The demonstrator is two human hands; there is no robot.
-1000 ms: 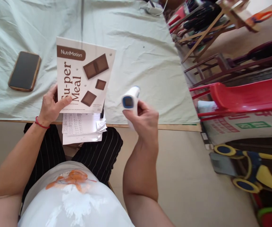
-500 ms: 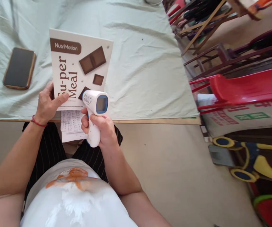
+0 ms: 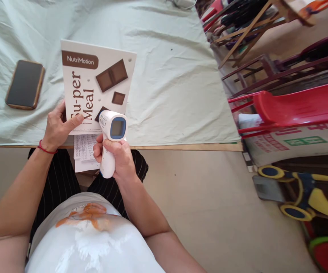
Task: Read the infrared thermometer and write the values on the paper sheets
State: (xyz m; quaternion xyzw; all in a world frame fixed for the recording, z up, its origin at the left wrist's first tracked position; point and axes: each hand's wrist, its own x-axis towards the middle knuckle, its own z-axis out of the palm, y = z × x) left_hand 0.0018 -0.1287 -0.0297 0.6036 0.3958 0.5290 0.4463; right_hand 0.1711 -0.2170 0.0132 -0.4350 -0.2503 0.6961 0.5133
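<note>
My left hand (image 3: 58,127), a red cord round its wrist, grips the lower left edge of a white cardboard box or booklet (image 3: 109,53) printed "NutriMotion Su-per Meal" with brown chocolate pieces. The thumb lies on its front; the other fingers are hidden behind. My right hand (image 3: 118,155) is closed round the handle of a white infrared thermometer (image 3: 107,163). Its grey screen, framed in blue, faces me, and its front end points at the printed cover's lower part. Whether the two touch I cannot tell. Below the cover, sheets of handwritten paper (image 3: 85,151) stick out past the table edge.
A dark phone (image 3: 25,84) lies at the left on the pale green tablecloth (image 3: 169,91). To the right of the table stand a red plastic seat (image 3: 289,110), a printed white sack (image 3: 269,146), a yellow and blue wheeled toy (image 3: 303,193) and folded wooden frames (image 3: 246,34).
My right hand has shifted slightly left with the thermometer, whose screen has turned a little. The left hand still holds the printed cover, almost unmoved. The whole view has shifted slightly.
</note>
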